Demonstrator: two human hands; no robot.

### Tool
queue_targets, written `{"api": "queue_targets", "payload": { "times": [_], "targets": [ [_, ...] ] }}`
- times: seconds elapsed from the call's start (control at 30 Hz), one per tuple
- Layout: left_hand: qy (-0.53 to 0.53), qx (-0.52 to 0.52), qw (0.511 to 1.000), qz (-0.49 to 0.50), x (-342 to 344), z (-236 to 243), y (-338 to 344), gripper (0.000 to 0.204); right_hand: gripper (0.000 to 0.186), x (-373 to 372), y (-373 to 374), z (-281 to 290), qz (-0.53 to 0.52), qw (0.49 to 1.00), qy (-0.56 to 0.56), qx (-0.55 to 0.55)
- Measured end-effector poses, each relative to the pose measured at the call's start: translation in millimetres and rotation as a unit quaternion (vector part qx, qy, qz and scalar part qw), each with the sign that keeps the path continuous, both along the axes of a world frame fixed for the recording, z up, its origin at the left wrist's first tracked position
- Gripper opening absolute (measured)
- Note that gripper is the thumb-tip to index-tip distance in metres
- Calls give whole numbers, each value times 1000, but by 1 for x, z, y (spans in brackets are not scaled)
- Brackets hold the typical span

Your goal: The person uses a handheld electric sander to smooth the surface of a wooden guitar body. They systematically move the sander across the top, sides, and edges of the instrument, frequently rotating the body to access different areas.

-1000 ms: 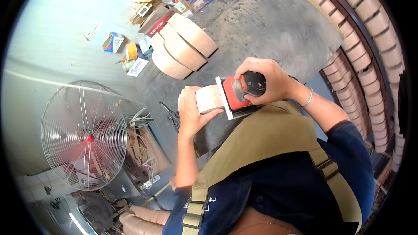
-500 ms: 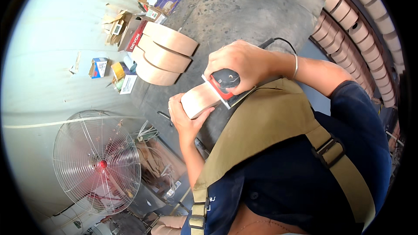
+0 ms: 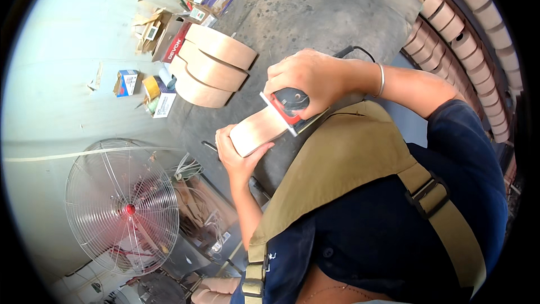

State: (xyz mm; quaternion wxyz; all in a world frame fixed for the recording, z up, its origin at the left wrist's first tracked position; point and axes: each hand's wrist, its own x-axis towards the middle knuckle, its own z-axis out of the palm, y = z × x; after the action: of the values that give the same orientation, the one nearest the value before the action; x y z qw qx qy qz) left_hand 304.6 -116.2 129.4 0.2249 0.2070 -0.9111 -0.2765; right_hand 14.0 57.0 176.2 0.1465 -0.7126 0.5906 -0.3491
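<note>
Left hand point(image 3: 236, 155) cups wood block point(image 3: 257, 130) from 7 o'clock, fingers curled under. Right hand point(image 3: 306, 79) clamped on sander point(image 3: 289, 107), pressing block's 2 o'clock end.

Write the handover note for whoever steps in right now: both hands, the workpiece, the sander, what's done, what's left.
Left hand: grips the near end of the curved wooden piece, steadying it at the edge of the dark workbench.
Right hand: closed over the red and black power sander, its pad pressed on the piece.
Three more curved wooden pieces lie stacked further up the bench.
Done: cannot tell how much is sanded.
Left: probably finishing this piece.
</note>
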Motion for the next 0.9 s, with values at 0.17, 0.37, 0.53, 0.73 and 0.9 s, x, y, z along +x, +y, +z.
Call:
{"api": "queue_targets", "payload": {
  "times": [0.17,0.37,0.53,0.73,0.9],
  "targets": [
    [-7,-9,1000,11,-1,3,1,90,48,-1,-6,-7,7,998,-13,-55],
    [17,38,998,44,19,-15,-12,93,51,3,3,-10,-26,997,-70,-28],
    [16,103,990,90,40,-21,-11,92,51,-19,34,-51,-105,980,-165,-28],
    [22,159,978,131,44,-18,-15,86,49,-32,73,-130,-302,917,-249,75],
    [95,281,928,224,36,-25,-17,50,47,-31,116,-133,-420,891,-136,104]
  ]
}}
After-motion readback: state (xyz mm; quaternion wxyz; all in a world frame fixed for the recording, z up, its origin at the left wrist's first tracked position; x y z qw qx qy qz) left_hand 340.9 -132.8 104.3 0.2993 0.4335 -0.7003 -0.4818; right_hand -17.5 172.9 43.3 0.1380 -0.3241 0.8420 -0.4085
